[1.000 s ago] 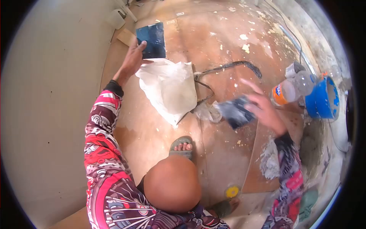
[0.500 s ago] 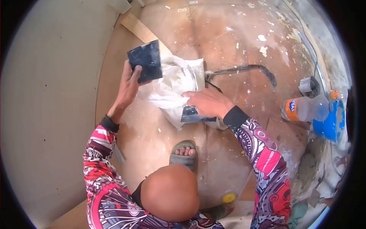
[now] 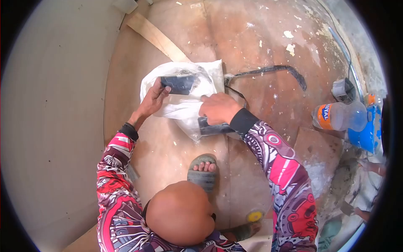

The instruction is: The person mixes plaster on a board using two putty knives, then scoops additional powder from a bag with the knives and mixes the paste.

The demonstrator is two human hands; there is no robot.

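My left hand (image 3: pixel 153 100) grips a dark flat plate (image 3: pixel 178 85) by its left end, thumb on top, at the mouth of a white bag (image 3: pixel 171 110). Whitish material marks the plate's right part. The bag lies on the floor, its mouth spread open. My right hand (image 3: pixel 218 108) is closed at the bag's right side, with a second dark plate (image 3: pixel 215 127) under its fingers and palm. A fold of the bag's rim meets its fingertips.
A wooden strip (image 3: pixel 158 37) lies behind the bag, a black strap (image 3: pixel 273 69) to its right. At the right are a plastic bottle (image 3: pixel 338 116), a blue bucket (image 3: pixel 363 135) and a can (image 3: pixel 343 90). Another person's hand (image 3: pixel 362 213) shows at lower right.
My left hand has lowered its plate from above the floor into the bag's mouth. My right hand has come left from the floor's right side to the bag, bringing the second plate.
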